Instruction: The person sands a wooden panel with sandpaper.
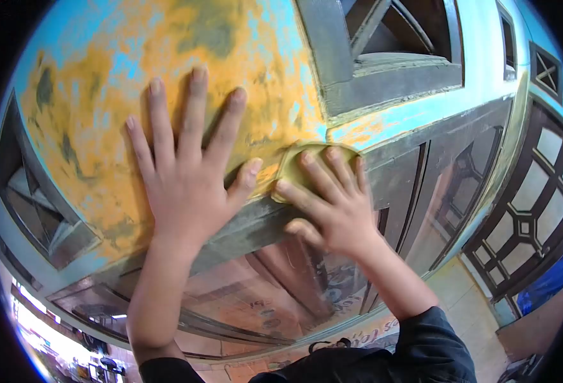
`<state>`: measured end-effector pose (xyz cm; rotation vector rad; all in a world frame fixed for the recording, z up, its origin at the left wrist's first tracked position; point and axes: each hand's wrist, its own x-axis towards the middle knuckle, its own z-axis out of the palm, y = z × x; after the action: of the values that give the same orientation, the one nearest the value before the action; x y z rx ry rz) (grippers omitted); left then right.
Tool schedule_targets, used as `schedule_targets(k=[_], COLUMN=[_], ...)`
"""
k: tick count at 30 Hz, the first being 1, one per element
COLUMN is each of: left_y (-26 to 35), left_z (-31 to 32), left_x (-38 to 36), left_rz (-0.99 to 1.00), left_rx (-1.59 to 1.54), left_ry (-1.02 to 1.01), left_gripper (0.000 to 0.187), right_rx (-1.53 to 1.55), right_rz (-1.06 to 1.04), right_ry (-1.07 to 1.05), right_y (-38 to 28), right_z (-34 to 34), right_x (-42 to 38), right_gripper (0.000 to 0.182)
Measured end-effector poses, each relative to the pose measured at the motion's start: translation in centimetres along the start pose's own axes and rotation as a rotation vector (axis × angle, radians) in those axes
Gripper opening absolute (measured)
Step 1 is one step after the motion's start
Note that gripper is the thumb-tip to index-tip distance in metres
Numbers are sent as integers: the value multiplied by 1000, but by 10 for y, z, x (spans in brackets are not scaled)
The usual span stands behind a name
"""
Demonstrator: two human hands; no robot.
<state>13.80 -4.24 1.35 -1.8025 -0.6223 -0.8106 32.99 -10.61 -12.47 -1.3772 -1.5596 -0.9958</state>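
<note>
Head view: a patchy orange-and-blue wall [90, 140], with two bare hands raised to it.
Left hand [189, 185]: laid against the wall's lower middle, fingers spread apart.
Right hand [344, 216]: at the wall's lower right corner, fingers apart and laid over a yellow pad [289, 167], thumb off its edge.
Pad's place: at that same wall corner, partly hidden under the fingers.
Dark window frame [393, 92]: along the wall's right edge.
Glossy panels [259, 290]: below the wall.
Patterned door [524, 217]: well right of the wall.
</note>
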Motion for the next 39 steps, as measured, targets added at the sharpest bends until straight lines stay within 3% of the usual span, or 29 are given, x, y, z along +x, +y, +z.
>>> schedule_targets(k=[3, 9, 12, 17, 23, 25, 28, 35, 39], left_y=[7, 17, 19, 16, 16, 14, -3, -83, -77], left_z=[3, 4, 4, 5, 5, 6, 3, -7, -3], left_x=[0, 1, 2, -3, -2, -3, -7, 11, 7], left_rz=[27, 38, 42, 57, 29, 39, 30, -64, -74], left_rx=[-3, -30, -39, -80, -122, -125, -107, 109, 136], left_ry=[-5, -17, -30, -14, -10, -10, -14, 109, 135], left_gripper=[70, 70, 70, 70, 69, 69, 69, 68, 67], right_rx=[-66, -50, -50, -36, -59, -52, -100, -88, -46], right_rz=[247, 83, 67, 142, 85, 106, 147, 53, 59], right_ry=[177, 119, 139, 106, 214, 150, 59, 123, 27], right_y=[46, 23, 21, 12, 17, 15, 9, 22, 2], right_z=[-12, -2, -20, -12, -17, -16, -3, -22, -7], right_x=[7, 9, 49, 21, 71, 60, 17, 69, 25], right_gripper=[61, 61, 63, 61, 62, 60, 62, 62, 66])
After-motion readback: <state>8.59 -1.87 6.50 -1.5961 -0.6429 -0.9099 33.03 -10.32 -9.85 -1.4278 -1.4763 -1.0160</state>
